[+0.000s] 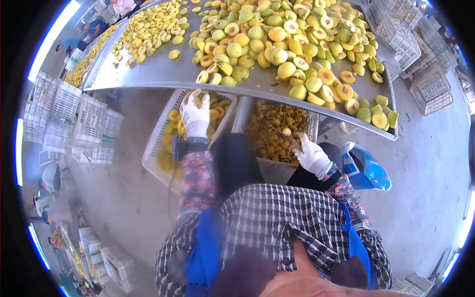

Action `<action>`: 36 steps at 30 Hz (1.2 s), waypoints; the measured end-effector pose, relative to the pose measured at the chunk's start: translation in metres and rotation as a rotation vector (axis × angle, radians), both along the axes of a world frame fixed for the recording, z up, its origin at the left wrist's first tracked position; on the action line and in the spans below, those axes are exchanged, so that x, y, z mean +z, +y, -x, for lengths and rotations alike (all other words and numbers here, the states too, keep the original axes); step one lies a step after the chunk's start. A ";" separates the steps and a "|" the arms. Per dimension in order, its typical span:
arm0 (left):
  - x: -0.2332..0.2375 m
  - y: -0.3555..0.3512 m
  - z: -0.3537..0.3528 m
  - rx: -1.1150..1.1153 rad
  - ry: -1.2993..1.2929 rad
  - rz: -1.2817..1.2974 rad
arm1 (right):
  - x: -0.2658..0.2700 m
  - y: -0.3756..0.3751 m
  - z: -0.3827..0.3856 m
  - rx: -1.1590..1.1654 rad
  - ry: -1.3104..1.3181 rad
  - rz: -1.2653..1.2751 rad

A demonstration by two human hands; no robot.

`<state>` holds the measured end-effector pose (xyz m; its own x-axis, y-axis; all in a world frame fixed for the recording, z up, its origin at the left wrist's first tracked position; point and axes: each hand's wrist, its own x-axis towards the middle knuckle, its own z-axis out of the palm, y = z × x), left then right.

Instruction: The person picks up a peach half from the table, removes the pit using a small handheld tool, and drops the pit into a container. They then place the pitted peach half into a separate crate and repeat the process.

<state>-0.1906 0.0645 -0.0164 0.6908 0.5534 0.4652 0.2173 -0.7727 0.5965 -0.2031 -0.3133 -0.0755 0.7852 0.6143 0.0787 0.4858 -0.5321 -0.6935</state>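
Observation:
My left hand (pixel 196 115), in a white glove, is over a white plastic basket (pixel 149 148) of yellow fruit pieces (pixel 173 119), just below the table's front edge. Its fingers are apart, and I see nothing clearly held in them. My right hand (pixel 314 157), also gloved in white, is at the right side of a second crate (pixel 240 115) full of brown pits and scraps (pixel 277 126). Its fingers are closed together near a small brownish thing, too small to name. One pale round piece (pixel 286 132) lies on the scraps beside those fingers.
Above both containers a metal table (pixel 148 74) carries heaps of halved yellow-green stone fruit (pixel 257 47). A blue and white bag (pixel 368 171) lies right of my knee. Stacked plastic crates (pixel 89 121) stand at left, more crates (pixel 403 47) at right. Other people work at far left.

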 end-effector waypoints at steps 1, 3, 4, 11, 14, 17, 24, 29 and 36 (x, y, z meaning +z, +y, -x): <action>0.004 0.003 -0.003 -0.045 -0.013 -0.055 | -0.001 -0.001 -0.001 -0.002 -0.018 0.006; 0.000 0.008 -0.032 -0.209 0.009 -0.039 | 0.001 0.003 -0.001 0.074 -0.192 0.085; 0.003 -0.005 -0.049 -0.342 -0.048 0.048 | 0.005 0.007 -0.001 0.157 -0.356 0.216; 0.016 -0.053 -0.145 -0.339 0.683 -0.424 | -0.028 0.011 -0.009 0.423 -0.804 0.715; 0.020 -0.066 -0.160 -0.319 0.796 -0.350 | -0.017 0.005 -0.008 0.398 -1.099 0.751; 0.007 -0.069 -0.154 -0.309 0.567 -0.264 | 0.017 0.008 -0.005 0.400 -1.344 0.781; 0.035 -0.085 -0.101 -0.808 -0.039 1.639 | 0.047 0.012 -0.003 0.463 -1.205 1.093; 0.048 -0.120 -0.064 -1.024 -0.302 2.228 | 0.018 0.003 -0.019 0.000 0.081 -0.027; 0.038 -0.153 -0.046 -0.907 -0.181 2.000 | 0.064 0.013 -0.019 -0.165 -0.324 -0.147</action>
<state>-0.1445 -0.0888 0.0212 0.9923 -0.1032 -0.0690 0.1236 0.8711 0.4754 -0.1838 -0.3007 -0.0111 0.7923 0.4456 0.4167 0.6085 -0.5276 -0.5928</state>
